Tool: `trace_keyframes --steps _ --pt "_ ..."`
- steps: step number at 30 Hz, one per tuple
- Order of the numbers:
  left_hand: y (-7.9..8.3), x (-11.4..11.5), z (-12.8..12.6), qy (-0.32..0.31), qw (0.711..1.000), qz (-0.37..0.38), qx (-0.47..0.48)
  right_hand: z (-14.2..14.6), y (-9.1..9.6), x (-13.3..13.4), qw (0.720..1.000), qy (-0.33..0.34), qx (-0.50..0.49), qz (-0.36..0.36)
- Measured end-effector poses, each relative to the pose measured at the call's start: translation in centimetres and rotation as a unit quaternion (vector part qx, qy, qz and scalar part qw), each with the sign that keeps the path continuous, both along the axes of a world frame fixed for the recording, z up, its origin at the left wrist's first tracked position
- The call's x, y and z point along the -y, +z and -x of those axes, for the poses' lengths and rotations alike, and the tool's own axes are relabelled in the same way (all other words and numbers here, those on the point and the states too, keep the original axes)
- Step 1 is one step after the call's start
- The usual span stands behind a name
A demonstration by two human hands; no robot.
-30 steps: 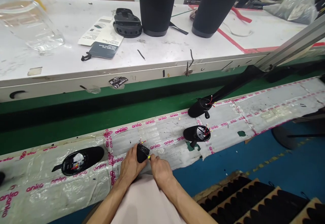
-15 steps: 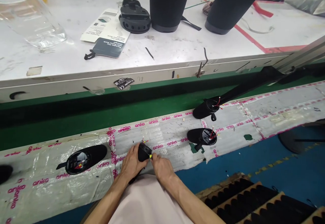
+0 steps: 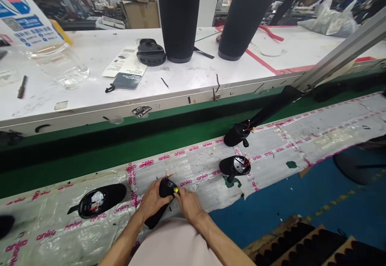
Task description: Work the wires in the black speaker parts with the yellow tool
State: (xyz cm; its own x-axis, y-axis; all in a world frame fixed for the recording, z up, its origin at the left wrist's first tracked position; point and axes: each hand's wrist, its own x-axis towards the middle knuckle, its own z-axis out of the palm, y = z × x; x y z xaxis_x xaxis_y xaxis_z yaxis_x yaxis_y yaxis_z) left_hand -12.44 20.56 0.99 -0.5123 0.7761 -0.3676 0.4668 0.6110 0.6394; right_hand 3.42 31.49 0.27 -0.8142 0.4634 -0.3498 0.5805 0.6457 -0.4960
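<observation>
Tilted so its near-left end shows, the black cylindrical housing (image 3: 157,217) sits clamped in the left hand (image 3: 152,200); the right hand (image 3: 190,206) pinches a yellow piece (image 3: 176,191); wires (image 3: 167,174) remain outside.

The held cylinder (image 3: 156,216) looks matt, cloth-like. Near left, the film (image 3: 87,238) is glossy plastic; the far-left bottle (image 3: 64,67), smooth plastic.

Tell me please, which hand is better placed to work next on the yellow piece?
Probably the right hand. Its fingers are at the small yellow piece, by the rim of the black tube-shaped housing. The left hand grips the housing's other side, so it seems better suited to steadying.
</observation>
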Motion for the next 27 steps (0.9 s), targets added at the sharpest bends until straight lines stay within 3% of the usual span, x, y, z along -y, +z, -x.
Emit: trace_keyframes --steps 6,16,27 --pt "0.0 0.0 -0.6 -0.003 0.999 0.024 -0.027 -1.3 0.8 -0.3 0.998 -0.065 0.006 0.002" --pt "0.0 0.2 -3.0 0.017 0.995 0.053 -0.082 -0.9 1.2 1.4 0.999 -0.012 0.029 0.016" --pt "-0.3 0.4 -3.6 0.012 0.993 0.057 -0.107 -0.8 0.8 1.5 0.998 0.002 0.056 -0.005"
